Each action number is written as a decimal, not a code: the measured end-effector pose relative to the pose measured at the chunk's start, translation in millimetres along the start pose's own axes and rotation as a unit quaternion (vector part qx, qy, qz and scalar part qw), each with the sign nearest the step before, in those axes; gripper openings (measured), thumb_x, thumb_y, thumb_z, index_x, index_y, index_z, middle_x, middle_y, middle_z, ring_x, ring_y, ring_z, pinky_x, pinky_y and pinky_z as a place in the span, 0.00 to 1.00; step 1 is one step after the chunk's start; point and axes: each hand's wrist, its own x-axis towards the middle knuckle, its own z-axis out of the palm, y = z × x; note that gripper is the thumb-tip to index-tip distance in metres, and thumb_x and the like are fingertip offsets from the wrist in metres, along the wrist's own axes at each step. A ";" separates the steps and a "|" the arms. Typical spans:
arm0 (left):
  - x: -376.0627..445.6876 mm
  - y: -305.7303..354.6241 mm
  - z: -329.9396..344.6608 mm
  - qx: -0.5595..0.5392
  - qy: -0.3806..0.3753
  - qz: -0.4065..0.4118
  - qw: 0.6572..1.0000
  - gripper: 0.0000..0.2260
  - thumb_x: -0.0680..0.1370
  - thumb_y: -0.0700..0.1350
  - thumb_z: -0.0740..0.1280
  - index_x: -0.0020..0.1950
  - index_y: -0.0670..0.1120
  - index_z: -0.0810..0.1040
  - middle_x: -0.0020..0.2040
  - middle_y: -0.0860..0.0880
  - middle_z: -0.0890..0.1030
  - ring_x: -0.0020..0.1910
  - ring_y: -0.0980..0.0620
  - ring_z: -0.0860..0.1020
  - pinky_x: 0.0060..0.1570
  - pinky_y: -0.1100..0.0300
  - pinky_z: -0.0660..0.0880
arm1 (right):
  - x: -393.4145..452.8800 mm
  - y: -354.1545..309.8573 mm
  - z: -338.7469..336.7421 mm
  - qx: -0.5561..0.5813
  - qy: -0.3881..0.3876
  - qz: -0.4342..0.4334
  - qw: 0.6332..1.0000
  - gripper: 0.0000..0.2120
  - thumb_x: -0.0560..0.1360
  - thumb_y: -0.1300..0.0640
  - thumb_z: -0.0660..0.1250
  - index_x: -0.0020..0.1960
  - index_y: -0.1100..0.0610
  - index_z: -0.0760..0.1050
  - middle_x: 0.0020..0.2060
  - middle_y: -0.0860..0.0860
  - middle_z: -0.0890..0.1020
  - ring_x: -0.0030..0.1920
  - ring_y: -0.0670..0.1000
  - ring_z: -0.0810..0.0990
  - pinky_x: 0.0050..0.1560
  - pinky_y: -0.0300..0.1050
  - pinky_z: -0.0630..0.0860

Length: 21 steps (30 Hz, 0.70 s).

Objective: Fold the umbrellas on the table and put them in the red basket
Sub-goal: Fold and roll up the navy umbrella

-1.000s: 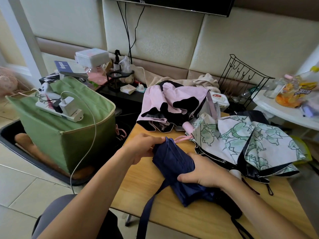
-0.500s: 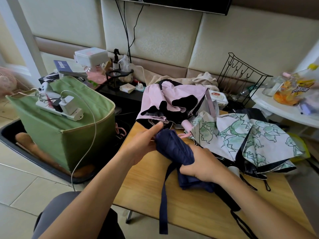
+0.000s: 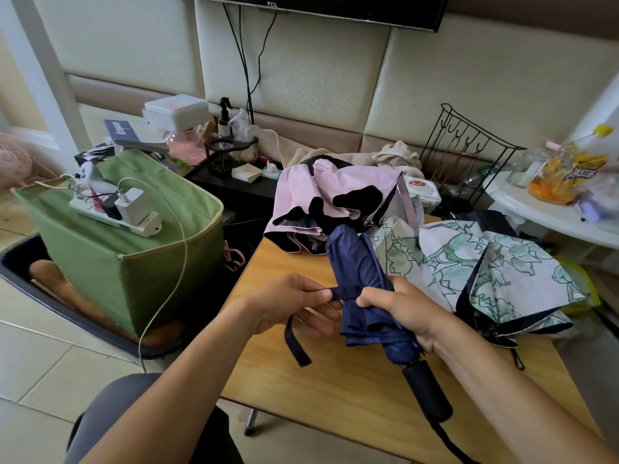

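Person sits at a wood table (image 3: 301, 390), both arms out over it. Right hand (image 3: 407, 311) is wrapped tight round the navy umbrella (image 3: 360, 272), roughly mid-canopy, thumb on the near side w/ fingers curled behind; the umbrella is gathered into a bundle, tilted, tip pointing away toward the wall, black handle (image 3: 427, 391) sticking out below the wrist toward the person, just above the tabletop. Left hand (image 3: 291, 303) is closed in a pinch on the strap (image 3: 296, 339), thumb & forefinger holding it right beside the canopy; the strap's free end dangles down under the palm over the table. The two hands are near each other, not touching. Behind the navy one, at the far edge of the table, lies a pink umbrella (image 3: 331, 195), rumpled, black lining showing, not folded. To the right, a white one w/ green floral print (image 3: 485, 272), also spread loose, its black edge hanging over the right side of the table; the navy tip sits between these two, touching or overlapping both. Left of the table on the floor: green fabric box (image 3: 127, 262) w/ a power strip (image 3: 114, 217) & charger on top, white cable trailing down its front. Black wire rack (image 3: 469, 152) stands behind the floral umbrella, by the padded wall. A white side table (image 3: 542, 212) at far right holds jars & a snack bag. No red basket anywhere in sight from here.
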 end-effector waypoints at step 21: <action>10.1 8.6 26.0 -0.115 0.005 0.137 0.984 0.17 0.79 0.55 0.68 0.31 0.53 0.78 0.29 0.53 0.70 0.26 0.55 0.57 0.34 0.55 0.48 | -1.4 10.4 13.1 0.303 -0.174 0.055 0.935 0.26 0.61 0.54 0.76 0.56 0.65 0.77 0.42 0.58 0.81 0.38 0.54 0.82 0.38 0.46 0.82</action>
